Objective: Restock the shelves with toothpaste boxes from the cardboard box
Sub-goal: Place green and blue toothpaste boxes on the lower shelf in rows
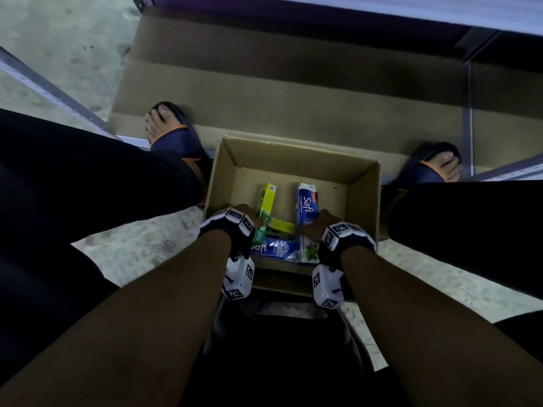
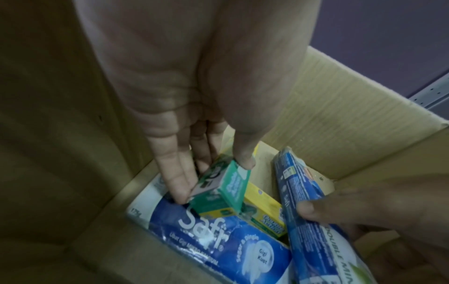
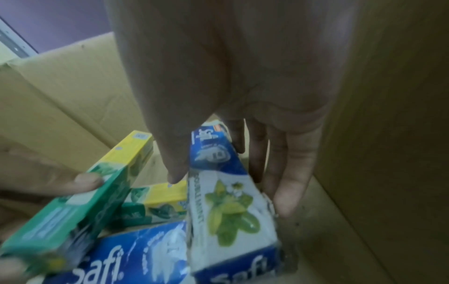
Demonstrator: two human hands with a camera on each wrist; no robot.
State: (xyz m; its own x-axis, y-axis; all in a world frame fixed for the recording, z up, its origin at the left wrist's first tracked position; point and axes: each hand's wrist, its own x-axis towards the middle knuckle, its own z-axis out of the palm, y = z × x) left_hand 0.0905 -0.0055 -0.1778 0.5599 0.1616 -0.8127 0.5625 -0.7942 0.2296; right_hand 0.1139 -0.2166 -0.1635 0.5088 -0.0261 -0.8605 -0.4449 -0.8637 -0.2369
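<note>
Open brown cardboard box, on the floor between two sandalled feet. Left hand: fingers pinch the green-and-yellow toothpaste box, tilted (one end raised). Beneath: second yellow box, blue-and-white Safi box lying flat. Right hand: thumb and fingers grip another blue-and-white Safi mint box.

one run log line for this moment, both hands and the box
left hand: grips green-yellow toothpaste box | right hand: grips blue Safi box | both inside cardboard box | shelf: not yet stocked
</note>
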